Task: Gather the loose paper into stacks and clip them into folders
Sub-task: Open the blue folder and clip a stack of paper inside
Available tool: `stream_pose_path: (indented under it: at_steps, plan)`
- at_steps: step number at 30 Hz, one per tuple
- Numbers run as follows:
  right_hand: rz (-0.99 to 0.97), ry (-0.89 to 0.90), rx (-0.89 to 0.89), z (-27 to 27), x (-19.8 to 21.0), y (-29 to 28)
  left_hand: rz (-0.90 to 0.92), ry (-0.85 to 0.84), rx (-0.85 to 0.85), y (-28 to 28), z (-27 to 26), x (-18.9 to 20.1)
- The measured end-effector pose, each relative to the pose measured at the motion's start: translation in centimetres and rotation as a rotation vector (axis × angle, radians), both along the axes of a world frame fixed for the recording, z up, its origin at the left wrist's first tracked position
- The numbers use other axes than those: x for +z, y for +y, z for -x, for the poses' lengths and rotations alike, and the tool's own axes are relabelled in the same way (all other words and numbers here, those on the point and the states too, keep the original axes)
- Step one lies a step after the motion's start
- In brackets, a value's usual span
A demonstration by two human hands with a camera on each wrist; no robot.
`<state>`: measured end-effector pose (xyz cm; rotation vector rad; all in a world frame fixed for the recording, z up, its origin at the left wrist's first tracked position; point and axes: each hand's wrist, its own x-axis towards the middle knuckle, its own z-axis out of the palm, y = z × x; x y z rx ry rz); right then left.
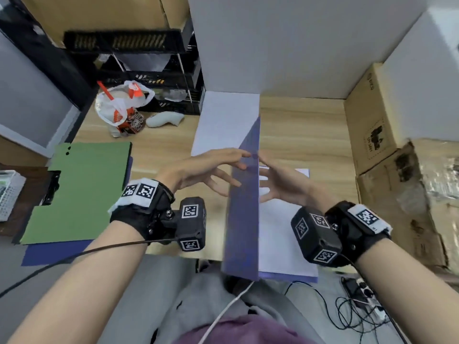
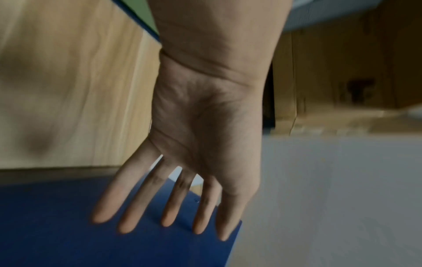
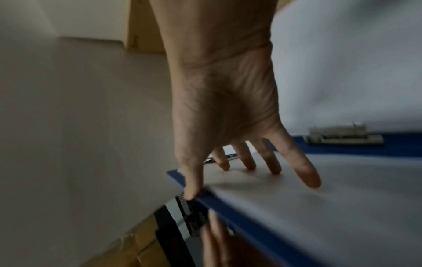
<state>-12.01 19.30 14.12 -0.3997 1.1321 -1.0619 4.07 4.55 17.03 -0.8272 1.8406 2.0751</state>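
A blue folder stands half open at the table's middle, its cover [image 1: 244,219] raised almost upright. My left hand [image 1: 231,170] lays straight, spread fingers flat against the cover's blue outer face [image 2: 57,225]. On the other side of the cover is my right hand [image 1: 270,180], with its thumb on the cover's blue edge [image 3: 251,224] and straight fingers [image 3: 275,162] on the pale inner surface. White paper [image 1: 283,239] lies inside the folder to the right of the cover. The folder's metal clip [image 3: 345,136] shows in the right wrist view. Another white paper stack [image 1: 223,120] lies further back.
A green folder [image 1: 82,192] lies on another blue one [image 1: 54,254] at the left. A plastic bag with a cup [image 1: 121,110] sits at the back left, before black crates [image 1: 149,70]. Cardboard boxes [image 1: 372,125] line the right side. A white partition [image 1: 273,45] closes the back.
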Motion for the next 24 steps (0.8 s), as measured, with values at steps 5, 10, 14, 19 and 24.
stream_pose_path:
  at_steps: [5,10,14,19,24]
  plan:
    - [-0.109,0.107,-0.344,4.8,-2.2,6.9,0.121,-0.128,0.106,2.4,3.2,-4.7]
    - [-0.554,0.352,-0.506,5.3,-8.5,12.4,0.16,-0.328,0.355,4.1,2.0,-10.3]
    - [-0.543,0.325,-0.514,3.3,-11.1,13.6,0.19,-0.416,0.29,5.1,1.1,-13.5]
    - [-0.587,0.262,-0.61,1.8,-11.1,13.1,0.119,-0.361,0.281,6.0,1.1,-13.8]
    - [-0.624,0.301,-0.663,0.3,-11.2,13.6,-0.041,-0.154,0.288,6.2,0.6,-13.1]
